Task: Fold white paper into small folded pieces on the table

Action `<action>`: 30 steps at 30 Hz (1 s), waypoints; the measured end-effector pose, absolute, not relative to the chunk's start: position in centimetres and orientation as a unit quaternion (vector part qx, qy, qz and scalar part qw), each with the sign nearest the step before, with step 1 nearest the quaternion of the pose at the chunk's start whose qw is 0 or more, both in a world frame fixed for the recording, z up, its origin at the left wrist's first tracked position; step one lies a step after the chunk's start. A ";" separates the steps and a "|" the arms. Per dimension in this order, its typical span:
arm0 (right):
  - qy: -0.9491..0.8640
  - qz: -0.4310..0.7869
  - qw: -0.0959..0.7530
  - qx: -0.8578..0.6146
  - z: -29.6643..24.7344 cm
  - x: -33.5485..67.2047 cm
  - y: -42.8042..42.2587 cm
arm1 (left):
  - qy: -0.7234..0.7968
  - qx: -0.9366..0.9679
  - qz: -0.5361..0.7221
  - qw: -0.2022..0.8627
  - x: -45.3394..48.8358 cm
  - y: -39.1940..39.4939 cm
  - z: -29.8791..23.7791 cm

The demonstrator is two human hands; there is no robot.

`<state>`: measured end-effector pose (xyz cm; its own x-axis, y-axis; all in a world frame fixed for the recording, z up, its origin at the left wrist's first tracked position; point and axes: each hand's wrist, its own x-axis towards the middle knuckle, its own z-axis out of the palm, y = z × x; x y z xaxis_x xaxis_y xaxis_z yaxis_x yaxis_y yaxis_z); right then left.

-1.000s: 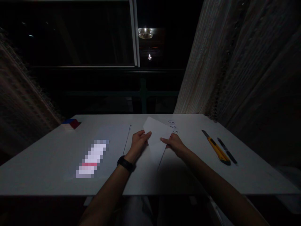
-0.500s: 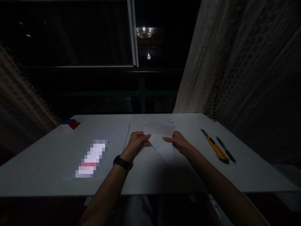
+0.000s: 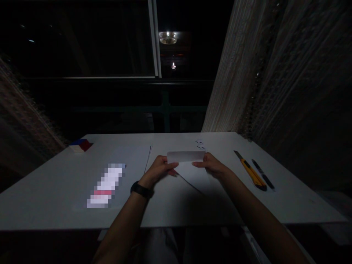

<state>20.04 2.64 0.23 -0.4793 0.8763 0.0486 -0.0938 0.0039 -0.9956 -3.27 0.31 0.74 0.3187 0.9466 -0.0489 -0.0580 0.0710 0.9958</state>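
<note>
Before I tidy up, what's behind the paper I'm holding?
Beyond the paper, small marked pieces lie on the table. Anything directly beneath it is covered and can't be seen.

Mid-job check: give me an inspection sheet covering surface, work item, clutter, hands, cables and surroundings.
Surface: white table, dimly lit.
Work item: white sheet of paper, its far edge turned into a flap.
Clutter: yellow utility knife, blade out at its far end, beside a black pen on the right; marked paper scraps beyond the sheet; white paper and a bright pixelated oblong, identity unclear, on the left; blue, red and white block at far left.
Hands: left hand, black wristband on its wrist, and right hand both grip the sheet.
Cables: nothing seen.
Surroundings: dark window ahead; left curtain and right curtain.
</note>
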 end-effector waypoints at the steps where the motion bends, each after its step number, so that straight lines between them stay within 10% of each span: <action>1: -0.587 0.627 0.391 -0.330 0.2 20.0 2.6 | 0.408 0.539 0.416 0.608 -3.3 0.3 0.8; 30: -0.535 0.637 0.420 -0.362 0.4 19.9 2.6 | 0.412 0.529 0.422 0.610 -3.6 0.4 1.0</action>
